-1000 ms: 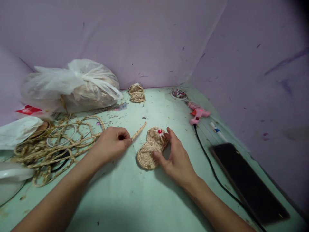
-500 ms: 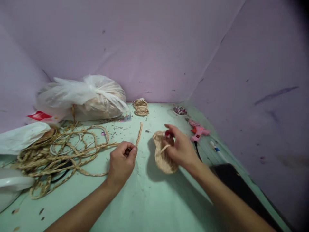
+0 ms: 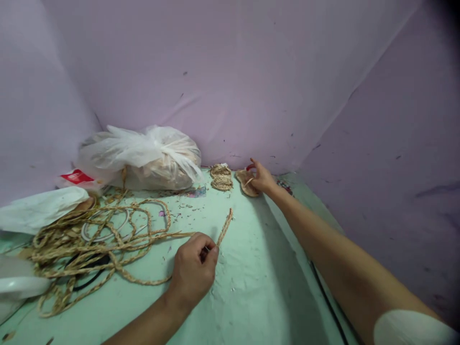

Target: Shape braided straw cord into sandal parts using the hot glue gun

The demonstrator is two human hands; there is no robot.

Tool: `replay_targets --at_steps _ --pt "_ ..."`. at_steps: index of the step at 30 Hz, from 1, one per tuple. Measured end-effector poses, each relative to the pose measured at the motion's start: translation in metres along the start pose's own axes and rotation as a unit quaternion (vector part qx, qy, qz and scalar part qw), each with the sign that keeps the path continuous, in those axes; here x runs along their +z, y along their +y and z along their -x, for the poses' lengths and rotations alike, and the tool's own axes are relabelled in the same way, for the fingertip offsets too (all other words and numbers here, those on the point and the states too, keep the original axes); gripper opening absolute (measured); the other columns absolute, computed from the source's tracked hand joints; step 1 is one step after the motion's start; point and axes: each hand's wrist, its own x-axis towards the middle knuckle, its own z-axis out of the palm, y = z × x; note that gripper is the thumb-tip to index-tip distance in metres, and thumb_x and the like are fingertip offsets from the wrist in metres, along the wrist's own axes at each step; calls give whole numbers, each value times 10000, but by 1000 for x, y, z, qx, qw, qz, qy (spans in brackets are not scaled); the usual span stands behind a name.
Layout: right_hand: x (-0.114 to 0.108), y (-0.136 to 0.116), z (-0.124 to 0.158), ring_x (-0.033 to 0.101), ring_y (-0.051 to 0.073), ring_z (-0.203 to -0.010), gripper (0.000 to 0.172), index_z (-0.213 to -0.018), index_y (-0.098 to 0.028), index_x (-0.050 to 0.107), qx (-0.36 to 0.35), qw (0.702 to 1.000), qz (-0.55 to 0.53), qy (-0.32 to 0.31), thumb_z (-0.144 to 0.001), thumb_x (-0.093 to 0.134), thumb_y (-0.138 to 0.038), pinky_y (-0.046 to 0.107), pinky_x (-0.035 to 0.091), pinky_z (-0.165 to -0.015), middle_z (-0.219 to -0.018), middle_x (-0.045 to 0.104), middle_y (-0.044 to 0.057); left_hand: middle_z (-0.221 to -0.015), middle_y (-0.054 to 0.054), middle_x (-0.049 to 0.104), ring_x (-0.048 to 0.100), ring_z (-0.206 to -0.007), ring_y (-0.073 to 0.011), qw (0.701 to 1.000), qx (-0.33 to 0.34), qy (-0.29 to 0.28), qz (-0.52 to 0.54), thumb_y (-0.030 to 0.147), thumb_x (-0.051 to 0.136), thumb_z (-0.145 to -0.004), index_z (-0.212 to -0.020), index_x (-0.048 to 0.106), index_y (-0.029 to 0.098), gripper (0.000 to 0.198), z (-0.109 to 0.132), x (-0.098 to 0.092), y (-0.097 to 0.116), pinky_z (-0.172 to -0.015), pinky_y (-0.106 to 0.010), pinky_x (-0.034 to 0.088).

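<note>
My left hand (image 3: 197,266) is closed in a pinch on a braided straw cord (image 3: 225,227). The cord's short end sticks up past my fingers, and its long part runs left into a loose tangle of braid (image 3: 118,256). At the back of the table, my right hand (image 3: 263,178) is stretched far forward, with its fingers on a small woven straw slipper (image 3: 247,184). A thin strap crosses the slipper, and something red shows at my fingertips. Just left of it lie some smaller woven straw pieces (image 3: 222,177).
A knotted white plastic bag (image 3: 154,158) rests against the wall at the back left. Near it are a red-and-white packet (image 3: 77,177) and a pale bag (image 3: 43,208). A small dish of colourful bits (image 3: 285,187) is partly behind my right arm. A black cable (image 3: 328,302) runs along the right.
My right hand has carried the slipper forward to the back of the table, beside the smaller woven pieces. My left hand still pinches the cord. The view has shifted.
</note>
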Motion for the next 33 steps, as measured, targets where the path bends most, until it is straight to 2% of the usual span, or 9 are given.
replay_targets --at_steps 4,8,10,12,15,19,21,24,33 --pt "-7 0 4 517 241 -1066 376 -1167 -157 499 11 999 17 -48 -826 559 -303 464 422 -877 -1217 512 100 -612 6 506 467 -562 -114 1000 3 -2 -2 197 455 -757 -599 483 179 161 0 -1 0 -533 -228 369" --pt "-54 -23 30 495 349 -1093 688 -1140 -102 545 49 996 34 -61 -503 785 -198 469 405 -896 -1150 559 187 -602 10 497 469 -563 -117 1000 9 4 -11 190 452 -755 -595 476 182 163 1 -2 1 -532 -229 362" --pt "-77 -49 64 533 365 -1039 590 -1095 -125 578 69 996 35 -44 -534 745 -199 502 416 -855 -1094 595 183 -607 11 492 466 -566 -116 999 24 4 -22 184 445 -761 -602 472 182 160 2 -3 2 -535 -229 358" --pt "-88 -83 113 570 306 -1001 355 -1046 -182 602 75 997 21 -20 -699 611 -259 470 434 -840 -1078 621 134 -619 8 492 463 -571 -116 998 43 6 -39 181 437 -770 -613 472 181 161 3 -3 3 -547 -234 355" --pt "-77 -130 195 644 215 -800 179 -882 -225 651 53 988 -145 20 -795 508 -288 367 486 -748 -836 698 53 -650 -1 509 466 -592 -121 995 68 5 -72 183 434 -782 -635 489 179 157 8 -4 5 -577 -247 356" --pt "-41 -152 256 621 178 -579 214 -837 -187 651 157 935 -318 -13 -788 527 -355 296 485 -563 -633 662 33 -677 -10 529 475 -622 -128 988 130 4 -77 182 450 -777 -668 509 177 124 21 -6 5 -592 -249 356" --pt "-28 -149 262 591 156 -539 310 -923 -154 618 229 874 -427 -35 -752 567 -407 273 471 -499 -675 652 44 -683 -13 532 481 -636 -130 984 164 -4 -66 185 445 -782 -675 509 176 125 29 -7 5 -597 -248 357" --pt "-19 -143 258 588 144 -610 384 -947 -147 599 249 790 -556 -71 -672 659 -407 249 473 -501 -782 645 53 -675 -13 538 481 -624 -132 979 186 -57 -67 194 424 -798 -682 507 176 144 42 -9 7 -588 -251 352" --pt "-12 -138 257 565 108 -551 335 -784 -123 638 280 716 -636 -68 -569 760 -350 248 470 -542 -634 637 18 -585 19 543 458 -533 -121 971 123 -167 -116 229 434 -782 -691 531 190 138 50 -8 10 -528 -238 321"
